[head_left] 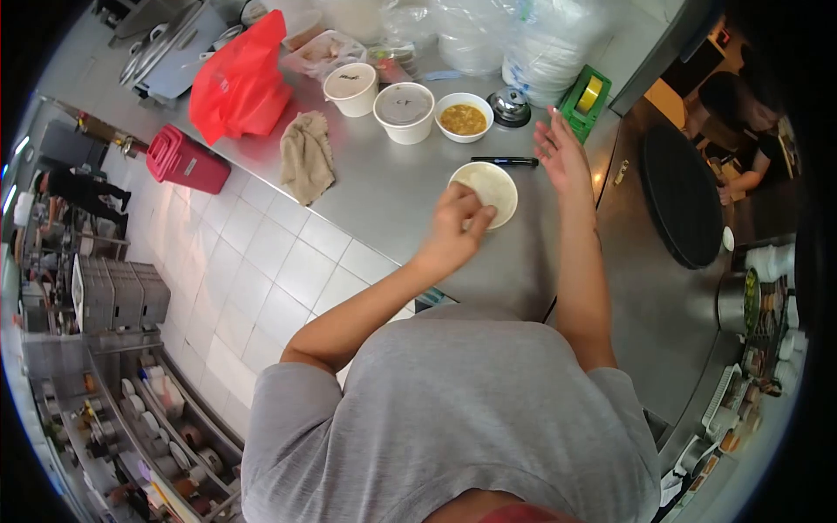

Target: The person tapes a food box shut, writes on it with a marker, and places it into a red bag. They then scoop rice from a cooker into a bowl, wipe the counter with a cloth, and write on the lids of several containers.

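Note:
My left hand [455,225] is over a white round bowl [499,187] with a pale inside, its fingers curled toward the thumb. Whatever those fingers may hold is hidden. My right hand [562,155] is raised with fingers spread and nothing in it, close to a green tape dispenser [577,113] with yellow tape. A dark marker pen [504,161] lies just beyond the bowl. Behind it are a white bowl of yellowish-brown soup [463,118], a metal call bell [509,106] and two lidded white tubs, one larger [405,112] and one smaller [351,88].
A beige cloth [307,157] and a red plastic bag [242,83] lie on the steel counter's left part. Stacked plastic-wrapped containers [545,52] stand at the back. A black round tray [682,196] is at right, near another person [741,113]. A red bin [187,161] stands on the floor.

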`<control>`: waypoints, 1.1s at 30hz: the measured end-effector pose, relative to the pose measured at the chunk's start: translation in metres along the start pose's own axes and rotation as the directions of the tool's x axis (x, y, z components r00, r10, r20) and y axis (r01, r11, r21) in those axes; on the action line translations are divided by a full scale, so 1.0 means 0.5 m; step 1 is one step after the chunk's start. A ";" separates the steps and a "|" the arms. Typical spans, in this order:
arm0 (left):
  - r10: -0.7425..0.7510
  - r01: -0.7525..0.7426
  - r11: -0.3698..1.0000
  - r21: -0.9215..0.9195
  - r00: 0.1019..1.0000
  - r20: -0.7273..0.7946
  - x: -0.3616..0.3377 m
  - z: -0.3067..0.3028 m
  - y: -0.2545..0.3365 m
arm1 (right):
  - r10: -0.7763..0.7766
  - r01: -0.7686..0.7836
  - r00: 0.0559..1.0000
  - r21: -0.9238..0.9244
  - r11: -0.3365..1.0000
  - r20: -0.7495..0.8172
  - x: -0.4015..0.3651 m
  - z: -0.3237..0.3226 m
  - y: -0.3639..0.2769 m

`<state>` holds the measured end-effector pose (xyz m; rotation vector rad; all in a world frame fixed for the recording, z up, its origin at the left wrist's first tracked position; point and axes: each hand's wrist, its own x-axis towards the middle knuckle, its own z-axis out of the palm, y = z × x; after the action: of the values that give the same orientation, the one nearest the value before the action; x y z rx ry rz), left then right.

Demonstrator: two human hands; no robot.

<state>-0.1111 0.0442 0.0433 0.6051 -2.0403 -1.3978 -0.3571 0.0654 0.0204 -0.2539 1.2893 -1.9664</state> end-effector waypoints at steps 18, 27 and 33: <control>-0.188 0.166 0.971 0.171 0.974 0.124 0.000 -0.066 -0.179 | 0.119 -0.029 0.990 -0.726 0.687 0.074 -0.092 -0.016 0.135; -0.345 0.327 0.936 -0.130 0.927 -0.145 -0.054 -0.028 -0.117 | 0.020 0.001 0.994 -0.193 0.981 0.110 -0.128 -0.014 0.176; -0.253 0.191 0.929 -0.318 0.953 -0.165 -0.044 -0.034 -0.090 | 0.041 -0.016 0.980 -0.128 0.992 0.195 -0.242 0.117 0.166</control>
<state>-0.0818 0.0317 0.0010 0.8286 -1.5962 -1.6620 -0.2018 0.0900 0.0048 -0.4781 1.2806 -1.7887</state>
